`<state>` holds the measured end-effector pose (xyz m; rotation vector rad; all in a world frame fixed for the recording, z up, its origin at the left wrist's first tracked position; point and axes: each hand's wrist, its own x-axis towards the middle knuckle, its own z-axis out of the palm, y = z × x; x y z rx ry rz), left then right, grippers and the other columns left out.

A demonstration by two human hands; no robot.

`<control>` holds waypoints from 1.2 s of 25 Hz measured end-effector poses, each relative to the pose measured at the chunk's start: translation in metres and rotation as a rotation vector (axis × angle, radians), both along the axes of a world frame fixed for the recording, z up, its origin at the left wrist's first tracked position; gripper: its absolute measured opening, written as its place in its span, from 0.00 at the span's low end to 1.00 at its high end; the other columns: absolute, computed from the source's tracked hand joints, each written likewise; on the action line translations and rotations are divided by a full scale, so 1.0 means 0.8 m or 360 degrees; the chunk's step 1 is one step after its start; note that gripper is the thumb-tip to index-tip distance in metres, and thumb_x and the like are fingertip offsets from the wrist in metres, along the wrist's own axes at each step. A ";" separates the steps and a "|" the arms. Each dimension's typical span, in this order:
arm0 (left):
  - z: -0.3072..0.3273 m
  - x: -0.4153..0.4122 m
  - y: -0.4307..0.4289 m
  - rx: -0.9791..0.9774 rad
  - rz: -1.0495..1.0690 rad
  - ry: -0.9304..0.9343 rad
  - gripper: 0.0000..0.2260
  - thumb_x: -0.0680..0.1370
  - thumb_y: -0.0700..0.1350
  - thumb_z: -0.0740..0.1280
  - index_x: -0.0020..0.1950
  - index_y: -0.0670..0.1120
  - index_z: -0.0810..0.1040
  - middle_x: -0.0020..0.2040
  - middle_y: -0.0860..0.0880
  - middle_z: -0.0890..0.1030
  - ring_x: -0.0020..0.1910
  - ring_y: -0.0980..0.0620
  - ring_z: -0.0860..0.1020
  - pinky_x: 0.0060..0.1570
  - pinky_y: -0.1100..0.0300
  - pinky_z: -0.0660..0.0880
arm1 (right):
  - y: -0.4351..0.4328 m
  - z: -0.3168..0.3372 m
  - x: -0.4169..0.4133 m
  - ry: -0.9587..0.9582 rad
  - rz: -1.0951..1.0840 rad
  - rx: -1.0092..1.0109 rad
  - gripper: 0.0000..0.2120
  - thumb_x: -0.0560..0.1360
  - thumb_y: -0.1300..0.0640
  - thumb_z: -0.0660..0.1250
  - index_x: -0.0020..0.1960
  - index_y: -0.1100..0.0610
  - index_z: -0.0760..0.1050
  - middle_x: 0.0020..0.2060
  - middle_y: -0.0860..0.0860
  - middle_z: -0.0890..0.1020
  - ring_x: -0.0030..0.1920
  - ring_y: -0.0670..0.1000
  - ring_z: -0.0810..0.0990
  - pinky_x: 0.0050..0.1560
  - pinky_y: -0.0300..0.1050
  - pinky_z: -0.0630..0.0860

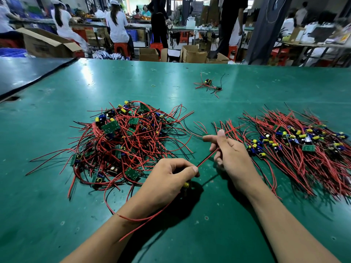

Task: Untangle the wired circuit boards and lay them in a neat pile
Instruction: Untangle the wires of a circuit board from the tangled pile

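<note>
Left hand (171,177): thumb and fingers pinch wire (207,158), right of tangle (123,141). Right hand (228,154): fingers curled round same wire. Pile (303,147): further right of tangle.

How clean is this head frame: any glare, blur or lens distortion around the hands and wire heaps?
Head view: left hand, right hand and the red wire they pinch are sharp; pale glare streaks cross the green mat; the sorted pile smears toward the right edge; the mat's far edge bows.
</note>
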<state>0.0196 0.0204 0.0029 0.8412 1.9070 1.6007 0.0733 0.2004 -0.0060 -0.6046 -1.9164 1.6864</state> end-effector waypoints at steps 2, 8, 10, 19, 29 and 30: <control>-0.001 -0.002 0.000 -0.0008 0.0006 -0.0011 0.09 0.78 0.42 0.68 0.40 0.42 0.83 0.30 0.46 0.75 0.31 0.49 0.73 0.34 0.57 0.69 | 0.003 0.000 0.002 0.0033 0.0102 -0.0088 0.22 0.84 0.44 0.56 0.47 0.52 0.85 0.27 0.42 0.73 0.22 0.43 0.65 0.24 0.37 0.61; -0.004 -0.007 0.000 0.0089 0.0098 -0.0063 0.07 0.78 0.41 0.68 0.42 0.42 0.84 0.30 0.48 0.77 0.28 0.53 0.73 0.31 0.62 0.71 | -0.003 0.006 0.005 0.0079 0.0214 -0.0385 0.21 0.74 0.39 0.66 0.51 0.57 0.84 0.29 0.48 0.75 0.22 0.45 0.67 0.22 0.36 0.62; -0.004 -0.007 0.001 0.0113 0.0090 -0.0045 0.07 0.78 0.42 0.69 0.43 0.42 0.85 0.32 0.48 0.77 0.31 0.53 0.73 0.35 0.58 0.71 | -0.013 0.007 0.004 0.0043 0.0395 -0.0576 0.23 0.69 0.39 0.72 0.50 0.58 0.84 0.31 0.49 0.75 0.24 0.45 0.67 0.23 0.37 0.62; -0.004 -0.007 0.001 0.0079 0.0049 -0.0058 0.07 0.77 0.39 0.69 0.40 0.41 0.84 0.27 0.47 0.76 0.23 0.53 0.72 0.26 0.65 0.68 | -0.007 -0.002 0.002 0.0061 0.0062 -0.0337 0.04 0.74 0.58 0.75 0.46 0.59 0.85 0.22 0.49 0.68 0.21 0.46 0.60 0.23 0.35 0.58; -0.004 -0.007 0.000 0.0063 0.0022 -0.0091 0.08 0.77 0.40 0.68 0.40 0.41 0.84 0.27 0.47 0.76 0.22 0.50 0.72 0.24 0.65 0.68 | 0.010 -0.008 0.006 -0.0033 -0.0102 0.0508 0.13 0.82 0.47 0.63 0.52 0.51 0.85 0.22 0.43 0.70 0.22 0.42 0.65 0.26 0.30 0.60; -0.003 -0.007 0.000 0.0064 0.0018 -0.0094 0.08 0.77 0.39 0.68 0.40 0.41 0.84 0.27 0.47 0.76 0.22 0.50 0.72 0.25 0.65 0.68 | 0.012 -0.007 0.007 -0.0044 -0.0097 0.0545 0.13 0.82 0.46 0.63 0.51 0.50 0.85 0.22 0.43 0.69 0.23 0.42 0.63 0.26 0.32 0.59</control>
